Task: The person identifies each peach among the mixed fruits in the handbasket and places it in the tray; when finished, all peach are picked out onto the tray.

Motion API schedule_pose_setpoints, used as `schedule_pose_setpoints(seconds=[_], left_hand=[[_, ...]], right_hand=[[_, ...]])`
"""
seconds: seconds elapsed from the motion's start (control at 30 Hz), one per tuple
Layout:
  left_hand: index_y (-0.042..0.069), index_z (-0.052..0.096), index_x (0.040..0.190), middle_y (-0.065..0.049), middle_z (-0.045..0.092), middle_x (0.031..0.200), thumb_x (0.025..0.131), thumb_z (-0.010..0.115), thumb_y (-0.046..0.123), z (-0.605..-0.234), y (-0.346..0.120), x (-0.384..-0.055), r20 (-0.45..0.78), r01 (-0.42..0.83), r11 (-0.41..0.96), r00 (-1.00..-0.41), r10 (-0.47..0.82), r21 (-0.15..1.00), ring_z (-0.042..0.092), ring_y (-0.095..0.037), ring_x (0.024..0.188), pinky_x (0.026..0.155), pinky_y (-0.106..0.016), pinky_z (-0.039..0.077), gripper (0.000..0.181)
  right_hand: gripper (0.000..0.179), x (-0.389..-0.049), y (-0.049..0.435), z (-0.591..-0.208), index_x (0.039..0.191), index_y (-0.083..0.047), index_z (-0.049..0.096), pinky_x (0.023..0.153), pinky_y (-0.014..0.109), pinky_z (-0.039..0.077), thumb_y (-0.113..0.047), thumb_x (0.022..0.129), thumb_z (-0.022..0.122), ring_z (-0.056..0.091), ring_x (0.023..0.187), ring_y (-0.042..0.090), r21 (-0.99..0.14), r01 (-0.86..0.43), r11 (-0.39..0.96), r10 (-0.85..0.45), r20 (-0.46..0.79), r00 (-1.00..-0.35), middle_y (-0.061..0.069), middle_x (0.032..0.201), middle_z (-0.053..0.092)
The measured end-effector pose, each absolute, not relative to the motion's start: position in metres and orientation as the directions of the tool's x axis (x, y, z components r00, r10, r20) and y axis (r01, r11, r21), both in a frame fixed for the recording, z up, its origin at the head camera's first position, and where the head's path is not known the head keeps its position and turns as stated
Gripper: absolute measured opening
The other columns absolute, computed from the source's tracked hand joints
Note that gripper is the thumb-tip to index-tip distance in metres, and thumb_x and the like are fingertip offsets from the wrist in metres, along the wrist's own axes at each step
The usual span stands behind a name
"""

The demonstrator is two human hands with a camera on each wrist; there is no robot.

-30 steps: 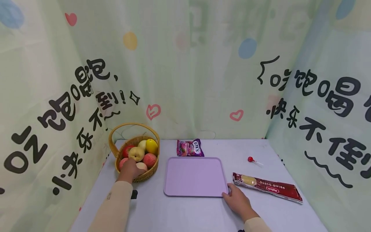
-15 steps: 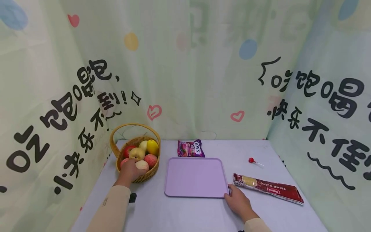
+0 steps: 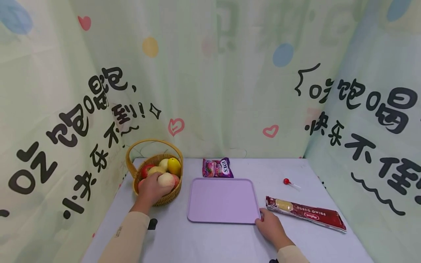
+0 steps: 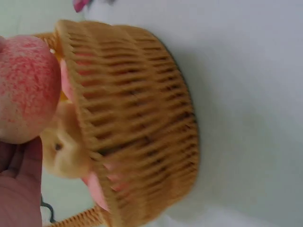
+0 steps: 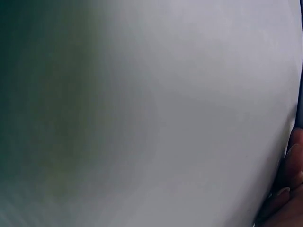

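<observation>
In the head view my left hand grips a pale pink peach over the front of the wicker basket. The left wrist view has this peach raised above the basket's rim, with fingers against its underside. Other fruit lies in the basket: a red one, a yellow one and more peaches. My right hand holds the near right corner of the lilac tray, which lies flat on the table. Curled fingers show at the right edge of the right wrist view.
Behind the tray lies a purple snack bag. A red lollipop and a long red pasta packet are to the tray's right on the white table. Printed curtains enclose the back and sides.
My left hand has lifted the peach a little from among the other fruit in the basket. My right hand stays at the tray's corner.
</observation>
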State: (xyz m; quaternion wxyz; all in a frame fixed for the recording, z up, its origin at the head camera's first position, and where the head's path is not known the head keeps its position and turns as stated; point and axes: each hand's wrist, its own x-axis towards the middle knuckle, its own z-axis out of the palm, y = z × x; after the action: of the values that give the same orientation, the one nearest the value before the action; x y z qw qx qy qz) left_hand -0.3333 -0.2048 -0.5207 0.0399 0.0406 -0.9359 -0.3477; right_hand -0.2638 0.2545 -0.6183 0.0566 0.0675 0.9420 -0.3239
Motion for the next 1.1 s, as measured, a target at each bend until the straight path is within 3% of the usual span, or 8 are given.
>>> schedule_pose_setpoints(seconds=[0.27,0.4,0.73,1.1], left_hand=[[0.010,0.061,0.128,-0.010,0.064,0.124,0.075,0.089,0.040,-0.516,-0.182,-0.333,0.159,0.096,0.704,-0.987,-0.023,0.704,0.057,-0.030,0.112,0.097,-0.052,0.054,0.067],[0.013,0.063,0.125,-0.007,0.065,0.124,0.075,0.090,0.040,-0.518,-0.171,-0.332,0.168,0.123,0.671,-0.986,-0.002,0.731,0.058,-0.027,0.110,0.096,-0.050,0.054,0.063],[0.006,0.066,0.124,-0.010,0.067,0.124,0.072,0.092,0.034,-0.531,-0.143,-0.338,0.198,0.177,0.659,-0.979,0.044,0.731,0.058,-0.028,0.111,0.098,-0.049,0.054,0.065],[0.012,0.065,0.126,-0.005,0.066,0.122,0.074,0.091,0.037,-0.542,-0.114,-0.339,0.131,0.187,0.651,-0.982,0.134,0.736,0.060,-0.024,0.107,0.095,-0.046,0.056,0.064]], right_hand=[[0.059,-0.265,0.255,-0.620,0.140,0.012,0.052,0.070,0.037,0.046,-0.016,0.090,0.066,0.054,0.078,0.020,-0.612,0.177,0.771,0.088,-0.173,-0.981,0.006,0.084,0.058],[0.059,-0.265,0.256,-0.620,0.141,0.012,0.051,0.070,0.037,0.046,-0.016,0.090,0.065,0.053,0.077,0.020,-0.611,0.182,0.770,0.093,-0.176,-0.980,0.007,0.084,0.058],[0.060,-0.264,0.254,-0.618,0.142,0.011,0.051,0.068,0.034,0.044,-0.016,0.090,0.065,0.052,0.075,0.019,-0.629,0.188,0.754,0.093,-0.181,-0.979,0.006,0.083,0.057],[0.059,-0.264,0.255,-0.619,0.141,0.011,0.051,0.065,0.032,0.041,-0.015,0.091,0.065,0.050,0.073,0.019,-0.640,0.183,0.746,0.092,-0.173,-0.981,0.006,0.081,0.055]])
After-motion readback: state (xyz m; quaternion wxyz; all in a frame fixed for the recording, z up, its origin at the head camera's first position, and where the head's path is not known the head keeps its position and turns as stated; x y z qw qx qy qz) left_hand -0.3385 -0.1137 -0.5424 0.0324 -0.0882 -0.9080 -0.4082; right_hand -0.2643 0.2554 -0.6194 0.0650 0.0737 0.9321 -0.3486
